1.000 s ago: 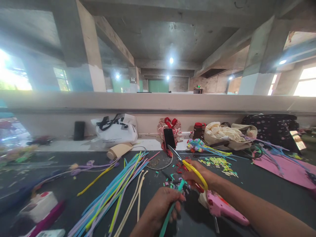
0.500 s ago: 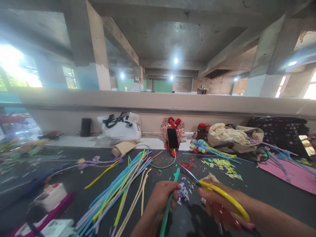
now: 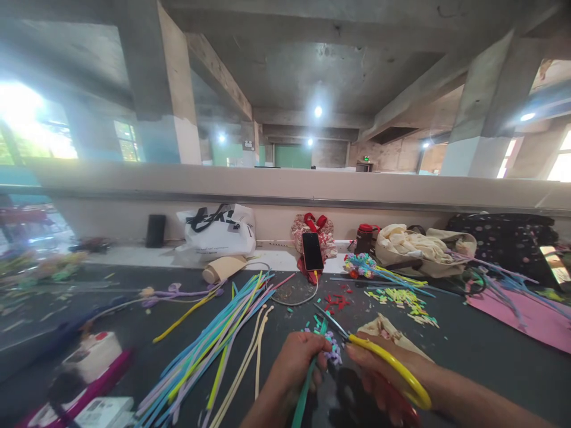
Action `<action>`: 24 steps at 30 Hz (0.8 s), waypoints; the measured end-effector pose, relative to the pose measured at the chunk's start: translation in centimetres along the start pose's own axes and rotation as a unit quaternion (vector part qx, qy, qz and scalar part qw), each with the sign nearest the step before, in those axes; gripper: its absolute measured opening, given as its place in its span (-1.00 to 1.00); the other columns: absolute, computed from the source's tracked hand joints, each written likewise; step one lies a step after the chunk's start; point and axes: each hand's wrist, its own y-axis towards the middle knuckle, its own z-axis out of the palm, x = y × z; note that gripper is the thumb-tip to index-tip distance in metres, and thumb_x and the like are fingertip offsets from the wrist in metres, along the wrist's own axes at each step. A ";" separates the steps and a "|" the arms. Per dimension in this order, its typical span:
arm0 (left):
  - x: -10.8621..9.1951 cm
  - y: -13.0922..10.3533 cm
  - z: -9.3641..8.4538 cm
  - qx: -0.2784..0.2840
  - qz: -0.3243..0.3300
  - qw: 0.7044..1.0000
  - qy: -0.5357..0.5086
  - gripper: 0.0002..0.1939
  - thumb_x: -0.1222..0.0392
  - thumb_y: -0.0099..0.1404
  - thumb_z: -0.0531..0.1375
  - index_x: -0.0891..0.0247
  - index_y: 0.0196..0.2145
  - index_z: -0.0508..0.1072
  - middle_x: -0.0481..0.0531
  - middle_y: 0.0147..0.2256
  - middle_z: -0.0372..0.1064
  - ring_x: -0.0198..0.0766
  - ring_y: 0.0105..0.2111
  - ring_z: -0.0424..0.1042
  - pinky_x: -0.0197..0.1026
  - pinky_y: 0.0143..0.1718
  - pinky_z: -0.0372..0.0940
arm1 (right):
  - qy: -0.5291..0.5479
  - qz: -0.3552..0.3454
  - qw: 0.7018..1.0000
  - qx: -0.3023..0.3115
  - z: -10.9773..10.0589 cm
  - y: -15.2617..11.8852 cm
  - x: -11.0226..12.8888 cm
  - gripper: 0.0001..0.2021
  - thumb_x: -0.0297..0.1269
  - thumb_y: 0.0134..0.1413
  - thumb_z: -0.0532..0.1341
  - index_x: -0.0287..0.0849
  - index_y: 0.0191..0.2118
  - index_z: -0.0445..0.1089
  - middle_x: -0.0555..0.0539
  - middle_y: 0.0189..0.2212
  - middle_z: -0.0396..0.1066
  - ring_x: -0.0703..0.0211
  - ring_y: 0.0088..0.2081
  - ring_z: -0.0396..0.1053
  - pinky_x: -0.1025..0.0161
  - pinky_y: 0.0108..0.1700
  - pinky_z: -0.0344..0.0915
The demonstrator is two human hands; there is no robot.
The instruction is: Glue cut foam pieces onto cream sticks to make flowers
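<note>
My left hand (image 3: 300,359) is closed around a green pipe-cleaner strip (image 3: 303,395), whose tip sticks up past the fingers. Yellow-handled scissors (image 3: 388,362) are gripped in my right hand (image 3: 379,368), and their blades reach the strip's upper end. Beneath the blades and beside my left fingers lie short lilac pieces (image 3: 333,351) and small green bits (image 3: 317,325). Red pieces (image 3: 336,302) lie just beyond. A crumpled beige cloth (image 3: 388,333) is partly behind my right hand.
Long coloured stems (image 3: 214,339) spread at left. Yellow-green pieces (image 3: 404,299) and a pink sheet (image 3: 521,309) lie at right. A phone (image 3: 313,251) with a cable leans at the back, near a white bag (image 3: 218,232) and a beige bag (image 3: 423,249).
The scissors and my right hand have moved left, bringing the blades to the green strip. More small green bits show around its tip. My left hand has shifted slightly down.
</note>
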 end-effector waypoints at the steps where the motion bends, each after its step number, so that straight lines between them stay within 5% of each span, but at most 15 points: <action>1: 0.0 0.0 0.0 0.002 -0.001 1.000 0.002 -0.79 0.12 -0.10 0.09 0.33 -0.57 0.39 -0.16 -0.79 0.18 -0.48 -0.87 0.06 -0.39 -0.84 -0.13 | 0.000 0.000 1.000 0.000 0.0 0.0 0.0 -0.54 0.18 -0.04 -0.01 -0.21 -0.40 0.19 0.08 -0.74 0.27 0.40 -0.84 0.19 0.56 -0.87 0.03; 10: 0.1 0.2 -0.1 -0.008 -0.012 1.000 0.015 -0.78 0.12 -0.11 0.08 0.33 -0.59 0.40 -0.14 -0.79 0.19 -0.48 -0.86 0.05 -0.38 -0.81 -0.14 | 0.018 -0.028 0.999 -0.022 0.3 -0.5 1.4 -0.60 0.14 -0.08 0.06 -0.15 -0.39 0.12 0.18 -0.66 0.16 0.55 -0.87 -0.02 0.57 -0.91 -0.01; 18: 0.4 0.5 -0.2 -0.041 -0.048 0.998 0.014 -0.83 0.19 -0.12 0.06 0.34 -0.65 0.38 -0.14 -0.81 0.13 -0.49 -0.87 0.01 -0.37 -0.81 -0.20 | -0.009 -0.025 0.999 -0.026 -0.5 1.4 0.5 -0.58 0.14 -0.08 0.05 -0.19 -0.52 0.15 0.18 -0.79 0.10 0.51 -0.89 -0.02 0.56 -0.91 -0.10; 24: 0.3 0.6 -0.5 -0.050 -0.034 0.998 -0.010 -0.78 0.10 -0.13 0.13 0.33 -0.58 0.38 -0.16 -0.80 0.16 -0.48 -0.84 0.05 -0.38 -0.78 -0.17 | 0.054 -0.031 0.998 -0.029 -0.2 -0.4 0.8 -0.61 0.10 -0.01 0.01 -0.18 -0.48 0.16 0.13 -0.78 0.15 0.45 -0.86 0.06 0.54 -0.87 -0.02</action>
